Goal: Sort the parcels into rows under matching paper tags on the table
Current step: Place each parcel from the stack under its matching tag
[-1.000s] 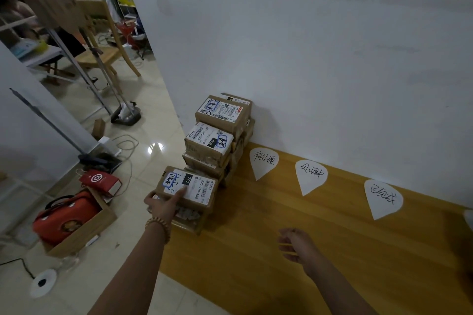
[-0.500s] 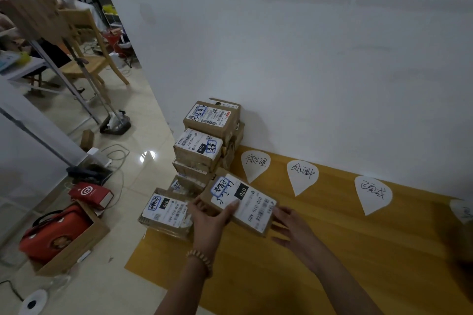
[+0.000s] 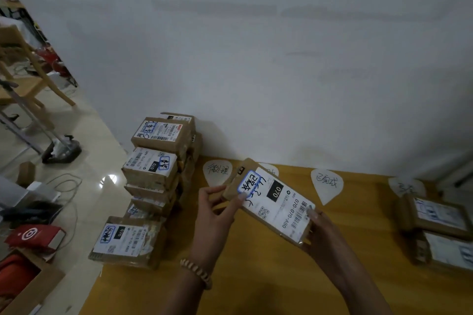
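Head view: left hand [image 3: 215, 215] and right hand [image 3: 320, 230] each have a curled grip on opposite ends of a labelled parcel [image 3: 273, 202] (tilted), raised above the table [image 3: 256, 276], overlapping the paper tags [image 3: 326, 184].

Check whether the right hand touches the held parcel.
Touching. The head view shows the right hand gripping the near end of the parcel.

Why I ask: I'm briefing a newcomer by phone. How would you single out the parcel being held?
On the yellow wooden table by the white wall, look right of the tall stack of brown cardboard parcels. There the left hand and right hand hold one flat brown cardboard parcel. It alone is lifted off the table and tilted.
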